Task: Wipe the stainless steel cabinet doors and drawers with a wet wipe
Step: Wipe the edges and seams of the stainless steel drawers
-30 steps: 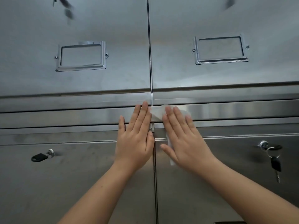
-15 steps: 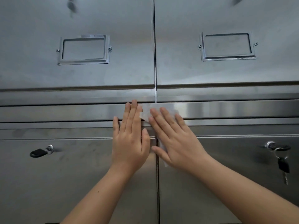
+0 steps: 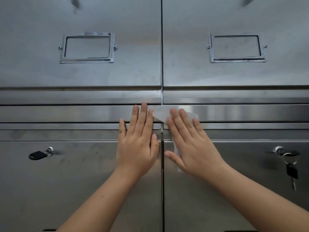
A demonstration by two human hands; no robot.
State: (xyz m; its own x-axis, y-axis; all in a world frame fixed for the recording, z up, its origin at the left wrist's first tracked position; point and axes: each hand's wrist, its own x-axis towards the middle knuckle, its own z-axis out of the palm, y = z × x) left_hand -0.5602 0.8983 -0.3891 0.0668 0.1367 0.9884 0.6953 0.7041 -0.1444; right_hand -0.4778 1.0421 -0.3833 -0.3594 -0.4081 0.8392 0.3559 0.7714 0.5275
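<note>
Filling the whole frame, the stainless steel cabinet [image 3: 184,17] shows two drawers [image 3: 41,76] above and two doors [image 3: 58,190] below, parted by a bright horizontal rail [image 3: 66,113]. Both hands lie flat at mid-frame, fingers straight, gripping nothing. The left hand [image 3: 137,148] presses bare steel beside the centre seam. The right hand [image 3: 194,148] pins the wet wipe [image 3: 160,114] against the rail and the right door's top. Rail wiping looks to be in hand. Next, I judge, the wipe needs sliding sideways or downward, steering round the keys [image 3: 37,155] at the lower edges.
</note>
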